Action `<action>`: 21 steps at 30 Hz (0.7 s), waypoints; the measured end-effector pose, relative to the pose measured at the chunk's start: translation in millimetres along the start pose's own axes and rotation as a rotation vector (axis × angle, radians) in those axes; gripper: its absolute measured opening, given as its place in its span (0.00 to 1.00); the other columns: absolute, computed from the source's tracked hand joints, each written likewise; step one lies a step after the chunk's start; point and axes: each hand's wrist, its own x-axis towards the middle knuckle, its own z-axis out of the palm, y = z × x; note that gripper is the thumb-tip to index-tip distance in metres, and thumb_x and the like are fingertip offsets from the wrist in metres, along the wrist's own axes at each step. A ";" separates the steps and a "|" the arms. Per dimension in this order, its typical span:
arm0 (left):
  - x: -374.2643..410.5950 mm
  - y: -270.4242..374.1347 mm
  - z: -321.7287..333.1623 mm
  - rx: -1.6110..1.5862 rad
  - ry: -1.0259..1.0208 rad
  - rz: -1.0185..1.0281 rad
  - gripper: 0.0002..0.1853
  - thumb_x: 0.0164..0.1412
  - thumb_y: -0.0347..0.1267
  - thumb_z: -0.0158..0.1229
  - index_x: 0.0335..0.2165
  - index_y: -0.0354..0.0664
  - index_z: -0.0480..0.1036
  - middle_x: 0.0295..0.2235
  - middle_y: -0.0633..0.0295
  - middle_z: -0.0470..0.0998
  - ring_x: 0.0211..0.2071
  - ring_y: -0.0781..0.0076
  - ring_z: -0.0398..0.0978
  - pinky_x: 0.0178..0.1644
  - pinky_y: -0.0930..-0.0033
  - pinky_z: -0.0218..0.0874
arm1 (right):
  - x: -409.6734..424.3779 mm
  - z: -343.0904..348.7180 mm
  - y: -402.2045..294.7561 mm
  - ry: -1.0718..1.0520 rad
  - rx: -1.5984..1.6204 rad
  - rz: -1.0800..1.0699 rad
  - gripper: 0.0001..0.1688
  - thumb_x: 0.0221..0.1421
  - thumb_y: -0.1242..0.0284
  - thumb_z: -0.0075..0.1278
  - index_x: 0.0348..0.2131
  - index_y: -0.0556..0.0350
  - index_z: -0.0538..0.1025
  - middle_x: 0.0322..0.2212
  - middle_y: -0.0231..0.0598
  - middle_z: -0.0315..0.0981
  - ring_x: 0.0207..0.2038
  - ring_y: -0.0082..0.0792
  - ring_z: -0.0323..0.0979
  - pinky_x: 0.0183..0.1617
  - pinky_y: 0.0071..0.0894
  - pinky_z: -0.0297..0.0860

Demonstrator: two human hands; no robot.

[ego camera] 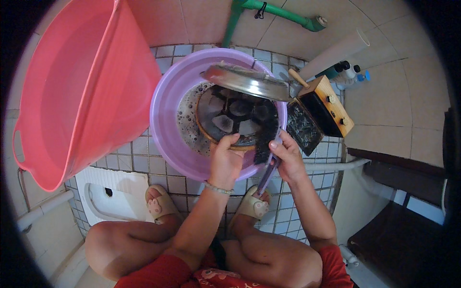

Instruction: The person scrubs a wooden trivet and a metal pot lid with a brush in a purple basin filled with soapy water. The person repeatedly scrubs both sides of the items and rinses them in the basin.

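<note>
A purple plastic basin with foamy, murky water stands on the tiled floor before me. My left hand grips the near edge of a round dark disc with a brown rim, tilted over the water. Pale patches show on its dark surface; I cannot tell exactly what it is. My right hand holds a scrubbing brush by its purple handle. The brush's black bristles overlap the disc's right side; contact is hard to judge. Behind the disc, a shallow round metal pan or lid leans across the basin.
A large pink tub stands at the left, beside a squat toilet. To the right are a wooden box with knobs, a black tray, several bottles and a white pipe. A green pipe runs along the wall.
</note>
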 end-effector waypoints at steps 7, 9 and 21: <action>11.8 17.8 -12.1 -0.122 -0.016 0.081 0.23 0.54 0.32 0.49 0.49 0.36 0.62 0.48 0.54 0.68 0.51 0.56 0.65 0.58 0.51 0.52 | -1.1 -19.5 -13.8 0.012 -0.549 -0.120 0.22 0.55 0.66 0.49 0.46 0.59 0.67 0.28 0.28 0.69 0.28 0.18 0.66 0.31 0.20 0.65; 10.5 21.2 -4.5 -0.164 -0.082 0.150 0.25 0.58 0.40 0.50 0.51 0.38 0.60 0.50 0.56 0.67 0.51 0.57 0.65 0.58 0.52 0.52 | -6.3 -17.1 -10.7 0.024 -0.816 -0.227 0.23 0.53 0.71 0.48 0.48 0.61 0.64 0.31 0.38 0.72 0.31 0.32 0.71 0.35 0.29 0.67; 15.6 16.3 -8.3 -0.035 0.087 0.317 0.33 0.59 0.56 0.41 0.54 0.45 0.58 0.51 0.62 0.67 0.51 0.62 0.65 0.54 0.57 0.58 | -10.9 37.2 0.2 -0.139 -1.657 -0.949 0.31 0.38 0.74 0.47 0.48 0.52 0.70 0.35 0.32 0.69 0.30 0.30 0.66 0.27 0.24 0.70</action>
